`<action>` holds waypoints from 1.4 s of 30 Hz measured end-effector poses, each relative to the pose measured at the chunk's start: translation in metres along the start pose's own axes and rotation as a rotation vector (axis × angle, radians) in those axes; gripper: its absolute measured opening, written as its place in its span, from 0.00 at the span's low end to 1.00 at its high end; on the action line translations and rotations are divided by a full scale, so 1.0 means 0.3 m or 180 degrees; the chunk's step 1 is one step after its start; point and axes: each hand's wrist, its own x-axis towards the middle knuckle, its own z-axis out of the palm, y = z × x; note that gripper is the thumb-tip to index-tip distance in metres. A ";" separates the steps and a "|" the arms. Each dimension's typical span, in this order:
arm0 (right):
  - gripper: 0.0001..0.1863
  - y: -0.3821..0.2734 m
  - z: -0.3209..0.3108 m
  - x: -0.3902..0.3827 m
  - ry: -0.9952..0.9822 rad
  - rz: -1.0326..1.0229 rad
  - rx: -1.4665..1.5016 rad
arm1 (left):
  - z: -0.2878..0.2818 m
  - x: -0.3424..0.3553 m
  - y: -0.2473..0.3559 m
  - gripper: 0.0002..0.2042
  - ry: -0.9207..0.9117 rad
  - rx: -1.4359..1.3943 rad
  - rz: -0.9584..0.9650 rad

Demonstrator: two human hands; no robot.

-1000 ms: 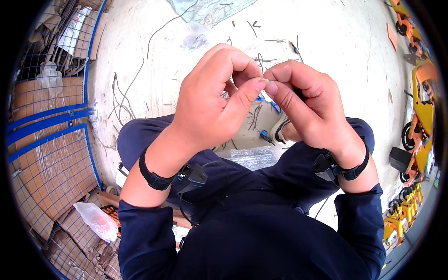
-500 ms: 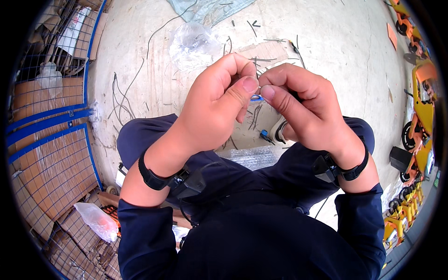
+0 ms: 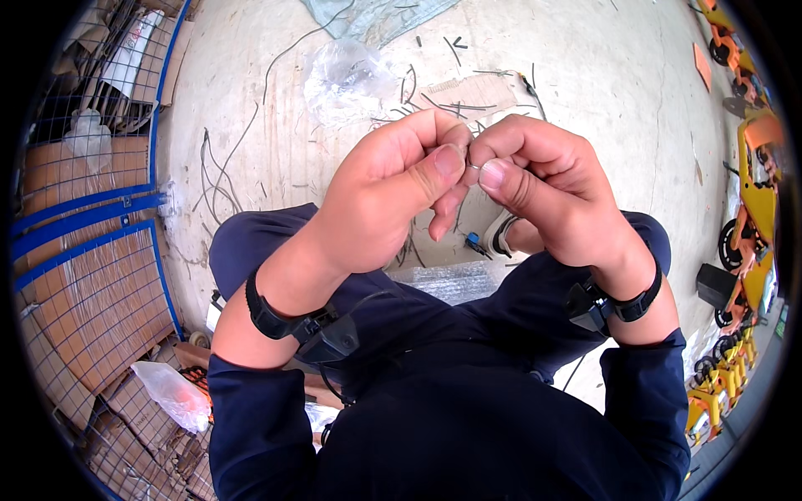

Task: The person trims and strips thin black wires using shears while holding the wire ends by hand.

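Out in front of my lap, my left hand [image 3: 376, 200] and my right hand [image 3: 555, 200] meet fingertip to fingertip. Each pinches a thin, light wire [image 3: 474, 167] between thumb and forefinger; only a short bit of it shows in the gap. The lower fingers of my left hand hang partly curled beneath. The rest of the wire is hidden behind my fingers.
Dark wire offcuts [image 3: 221, 171] and a clear plastic bag [image 3: 347, 82] lie on the concrete floor. Flattened cardboard [image 3: 472, 93] is beyond my hands. A blue mesh cage [image 3: 88, 207] stands left; yellow-orange wheeled machines [image 3: 756, 192] line the right.
Both hands have dropped slightly and drawn closer together. My left hand's lower fingers have uncurled somewhat. The small blue piece that showed beneath my fingertips is now out of sight.
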 end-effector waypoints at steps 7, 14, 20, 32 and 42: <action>0.06 0.010 -0.002 0.003 0.0054 -0.0338 -0.0109 | 0.058 0.007 0.000 0.10 0.0466 -0.0104 0.0356; 0.04 0.024 -0.008 0.004 0.0589 -0.0836 -0.1683 | 0.054 0.009 -0.002 0.08 0.0746 0.1281 0.0889; 0.04 0.032 -0.005 0.010 0.0764 -0.1192 -0.2457 | 0.049 0.010 -0.015 0.07 0.1027 0.2191 0.1079; 0.03 0.020 0.004 -0.001 0.0562 -0.0577 -0.1987 | 0.038 0.005 0.000 0.06 0.0714 0.1270 0.0370; 0.07 0.008 0.008 0.003 0.0118 -0.0031 -0.0168 | 0.018 0.004 -0.010 0.09 0.0336 0.0136 0.0010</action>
